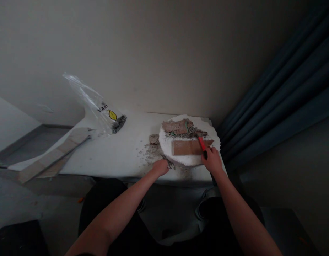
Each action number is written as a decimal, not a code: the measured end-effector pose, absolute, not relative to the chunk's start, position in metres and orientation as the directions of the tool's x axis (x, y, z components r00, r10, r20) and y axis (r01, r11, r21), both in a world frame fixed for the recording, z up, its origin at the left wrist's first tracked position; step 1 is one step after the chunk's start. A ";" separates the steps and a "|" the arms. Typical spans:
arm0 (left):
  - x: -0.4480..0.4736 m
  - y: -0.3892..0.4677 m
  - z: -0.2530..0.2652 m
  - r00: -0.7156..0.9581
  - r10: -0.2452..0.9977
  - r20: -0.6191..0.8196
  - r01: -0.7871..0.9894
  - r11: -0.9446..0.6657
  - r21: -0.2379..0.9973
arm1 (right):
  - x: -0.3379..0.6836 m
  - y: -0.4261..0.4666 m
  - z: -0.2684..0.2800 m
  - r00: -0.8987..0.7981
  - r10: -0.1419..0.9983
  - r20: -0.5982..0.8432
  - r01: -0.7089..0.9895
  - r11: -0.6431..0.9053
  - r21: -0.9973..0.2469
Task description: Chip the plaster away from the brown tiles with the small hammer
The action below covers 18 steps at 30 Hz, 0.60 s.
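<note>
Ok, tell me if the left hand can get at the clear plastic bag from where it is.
Probably yes. The left hand rests at the white disc's near edge; the plastic bag stands far left across bare tabletop, nothing between.

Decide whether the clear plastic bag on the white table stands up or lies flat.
Standing up, tilted: the clear plastic bag rises from the white table, with dark bits gathered at its lower end.

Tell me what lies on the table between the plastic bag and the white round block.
Head view: mostly bare white table, then grey crumbs and a small brownish piece beside the white round block; the plastic bag sits left.
</note>
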State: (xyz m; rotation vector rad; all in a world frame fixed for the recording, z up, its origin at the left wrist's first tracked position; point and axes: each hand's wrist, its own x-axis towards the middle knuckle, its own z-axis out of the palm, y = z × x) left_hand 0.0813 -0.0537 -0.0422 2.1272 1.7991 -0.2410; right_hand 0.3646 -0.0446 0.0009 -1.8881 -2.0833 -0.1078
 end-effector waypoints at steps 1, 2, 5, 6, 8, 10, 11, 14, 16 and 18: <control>0.081 -0.053 -0.041 0.190 0.919 -0.344 0.978 -0.146 0.150 | 0.364 -0.042 0.001 -0.066 0.957 0.282 0.980 0.115 -0.161; 0.081 -0.052 -0.041 0.197 0.918 -0.346 0.977 -0.153 0.149 | 0.364 -0.039 0.001 -0.066 0.958 0.278 0.980 0.114 -0.160; 0.077 -0.051 -0.037 0.212 0.910 -0.356 0.975 -0.171 0.144 | 0.362 -0.032 0.001 -0.078 0.958 0.276 0.981 0.123 -0.148; 0.075 -0.051 -0.035 0.236 0.901 -0.365 0.969 -0.192 0.153 | 0.362 -0.030 0.000 -0.072 0.958 0.278 0.983 0.116 -0.142; 0.071 -0.053 -0.031 0.370 0.841 -0.396 0.924 -0.289 0.251 | 0.361 -0.026 0.000 -0.047 0.960 0.276 0.987 0.088 -0.136; 0.070 -0.054 -0.025 0.590 0.697 -0.407 0.784 -0.377 0.493 | 0.361 -0.022 -0.001 -0.029 0.963 0.266 0.989 0.066 -0.132; 0.072 -0.054 -0.021 0.685 0.616 -0.388 0.683 -0.357 0.637 | 0.361 -0.020 -0.001 -0.028 0.965 0.260 0.989 0.064 -0.130; 0.079 -0.046 -0.004 0.808 0.511 -0.293 0.374 -0.060 0.926 | 0.359 -0.014 0.000 -0.024 0.969 0.245 0.991 0.056 -0.124; 0.083 -0.031 0.009 0.786 0.582 -0.209 0.220 0.052 0.974 | 0.357 -0.011 0.001 -0.013 0.971 0.240 0.992 0.043 -0.121; 0.082 -0.011 0.018 0.645 0.757 -0.099 0.136 0.014 0.991 | 0.355 -0.010 0.002 -0.011 0.970 0.244 0.991 0.043 -0.124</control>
